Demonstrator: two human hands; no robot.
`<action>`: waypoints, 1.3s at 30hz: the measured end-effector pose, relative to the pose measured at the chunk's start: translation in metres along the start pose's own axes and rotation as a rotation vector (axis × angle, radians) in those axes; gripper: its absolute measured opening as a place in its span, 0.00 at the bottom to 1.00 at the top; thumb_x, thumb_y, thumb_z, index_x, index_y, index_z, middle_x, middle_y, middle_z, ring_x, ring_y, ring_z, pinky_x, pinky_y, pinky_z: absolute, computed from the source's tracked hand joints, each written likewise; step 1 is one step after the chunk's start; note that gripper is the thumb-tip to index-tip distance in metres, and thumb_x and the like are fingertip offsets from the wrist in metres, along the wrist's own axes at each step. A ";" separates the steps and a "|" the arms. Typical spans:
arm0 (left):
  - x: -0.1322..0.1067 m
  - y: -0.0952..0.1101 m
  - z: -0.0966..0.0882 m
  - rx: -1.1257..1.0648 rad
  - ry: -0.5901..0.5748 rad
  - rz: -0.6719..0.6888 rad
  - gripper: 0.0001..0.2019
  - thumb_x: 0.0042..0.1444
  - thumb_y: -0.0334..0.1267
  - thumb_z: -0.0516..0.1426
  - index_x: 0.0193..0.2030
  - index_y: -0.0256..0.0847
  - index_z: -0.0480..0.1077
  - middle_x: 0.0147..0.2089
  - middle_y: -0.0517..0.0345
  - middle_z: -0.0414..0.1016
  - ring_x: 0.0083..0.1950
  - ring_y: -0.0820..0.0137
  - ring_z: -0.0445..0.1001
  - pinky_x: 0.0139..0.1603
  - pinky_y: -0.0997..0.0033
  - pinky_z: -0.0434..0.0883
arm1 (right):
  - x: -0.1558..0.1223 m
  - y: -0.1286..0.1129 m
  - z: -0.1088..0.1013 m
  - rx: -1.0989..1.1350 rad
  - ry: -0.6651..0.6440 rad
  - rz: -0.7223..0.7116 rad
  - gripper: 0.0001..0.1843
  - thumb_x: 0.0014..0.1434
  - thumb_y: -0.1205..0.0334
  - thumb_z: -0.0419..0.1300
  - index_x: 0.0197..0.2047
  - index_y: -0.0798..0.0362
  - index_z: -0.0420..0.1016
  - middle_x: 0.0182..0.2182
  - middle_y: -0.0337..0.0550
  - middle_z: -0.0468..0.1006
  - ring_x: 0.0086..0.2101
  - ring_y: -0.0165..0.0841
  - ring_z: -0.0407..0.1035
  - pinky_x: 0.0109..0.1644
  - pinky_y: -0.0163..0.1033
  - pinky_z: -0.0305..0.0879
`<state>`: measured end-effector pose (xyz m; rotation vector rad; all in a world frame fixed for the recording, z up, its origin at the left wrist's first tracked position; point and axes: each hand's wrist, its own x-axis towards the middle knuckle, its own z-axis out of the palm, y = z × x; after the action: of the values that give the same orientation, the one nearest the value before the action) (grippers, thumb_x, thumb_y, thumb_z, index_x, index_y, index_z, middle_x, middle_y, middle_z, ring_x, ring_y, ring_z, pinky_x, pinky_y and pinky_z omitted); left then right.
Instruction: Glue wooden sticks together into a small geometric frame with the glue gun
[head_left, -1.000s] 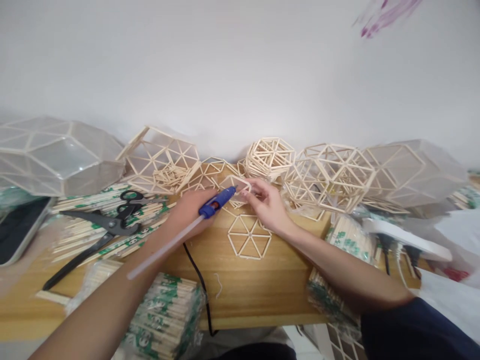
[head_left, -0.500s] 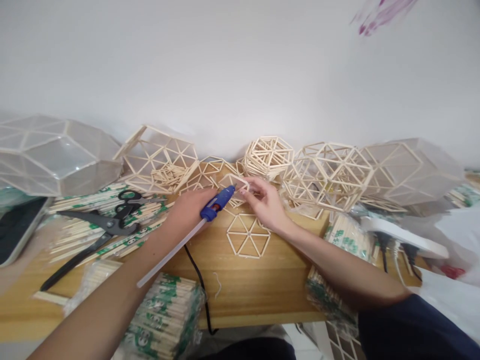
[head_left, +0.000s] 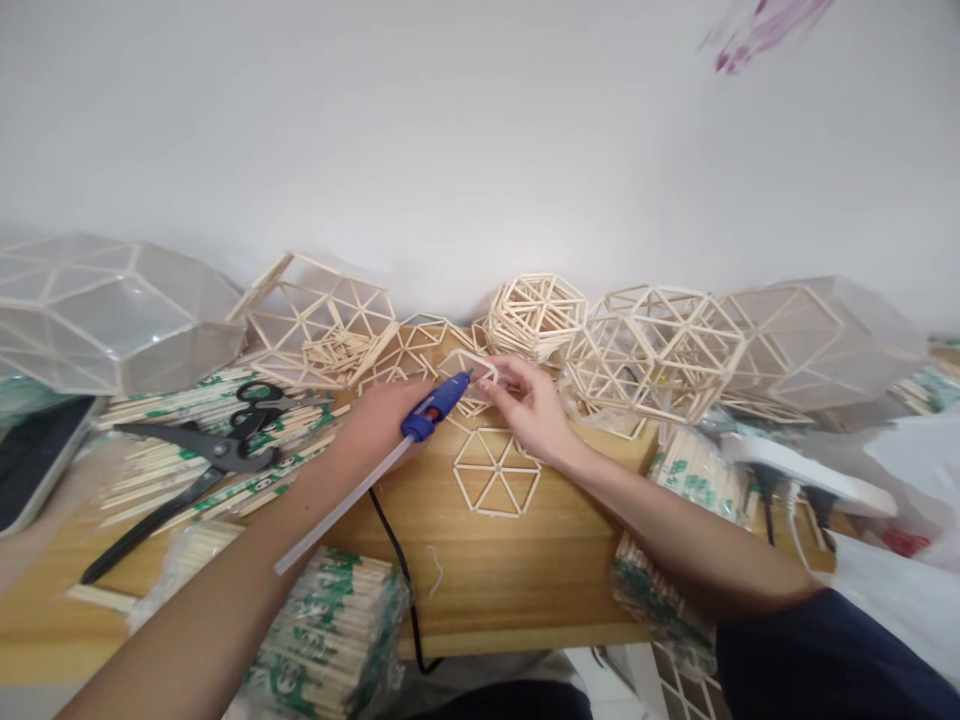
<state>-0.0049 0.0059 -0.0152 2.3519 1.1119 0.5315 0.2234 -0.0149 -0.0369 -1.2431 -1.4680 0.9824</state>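
Observation:
My left hand is wrapped round a blue hot glue gun, whose clear glue stick juts out behind toward me. The gun's nozzle points at a small stick frame, partly hidden by the gun and my fingers. At that frame's right corner, my right hand pinches it between thumb and fingers. Just below the hands, a flat hexagon of wooden sticks with spokes lies on the table.
Black pliers and scissors lie on loose chopsticks at left. Bagged chopsticks sit in front. Stick domes and a covered polyhedron line the wall. A power strip is at right; a black cord crosses the table edge.
Almost nothing differs. Both hands, the glue gun and the small stick frame keep practically the same places.

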 end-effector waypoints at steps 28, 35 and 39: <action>-0.002 -0.009 -0.004 0.029 0.107 0.068 0.05 0.62 0.39 0.58 0.39 0.42 0.74 0.34 0.61 0.77 0.33 0.71 0.72 0.36 0.71 0.64 | 0.004 -0.001 -0.003 0.189 -0.053 0.182 0.17 0.60 0.59 0.67 0.52 0.50 0.84 0.50 0.44 0.86 0.44 0.39 0.79 0.52 0.46 0.73; -0.003 -0.012 -0.003 0.054 0.113 0.065 0.05 0.62 0.39 0.58 0.37 0.43 0.72 0.31 0.62 0.74 0.32 0.70 0.71 0.35 0.71 0.63 | 0.005 -0.003 -0.001 0.219 -0.036 0.212 0.18 0.57 0.55 0.68 0.49 0.52 0.84 0.42 0.42 0.86 0.30 0.31 0.71 0.33 0.37 0.64; -0.001 -0.008 -0.006 0.059 0.068 0.066 0.05 0.61 0.39 0.58 0.34 0.42 0.71 0.31 0.60 0.74 0.32 0.70 0.71 0.35 0.71 0.63 | 0.005 -0.002 -0.001 0.207 -0.026 0.193 0.17 0.56 0.53 0.68 0.47 0.51 0.84 0.40 0.43 0.85 0.29 0.31 0.68 0.31 0.37 0.62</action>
<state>-0.0136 0.0106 -0.0155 2.4451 1.0972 0.6137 0.2235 -0.0099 -0.0339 -1.2390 -1.2466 1.2500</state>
